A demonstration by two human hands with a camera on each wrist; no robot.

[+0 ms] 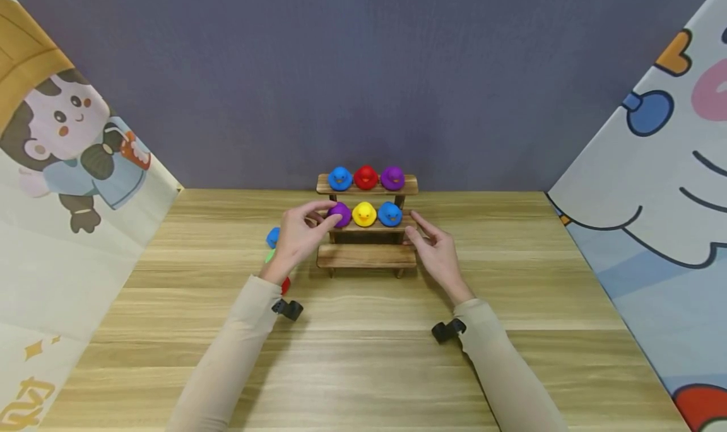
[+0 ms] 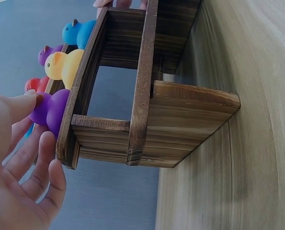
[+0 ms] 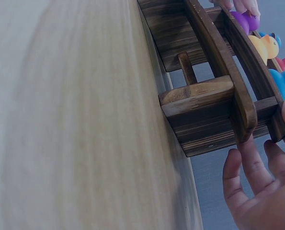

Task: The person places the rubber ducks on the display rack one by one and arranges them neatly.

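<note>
My left hand pinches a purple duck between thumb and fingers at the left end of the middle tier of a wooden shelf. The duck sits upright against the plank in the left wrist view. Beside it stand a yellow duck and a blue duck. At the shelf's right end, my right hand holds the middle tier's edge, thumb in front. In the right wrist view its lower fingers reach the tier ends. Part of the purple duck is hidden by my fingers.
The top tier carries a blue duck, a red duck and a purple duck. Left of the shelf, partly behind my left arm, lie blue, green and red objects. A grey wall stands behind.
</note>
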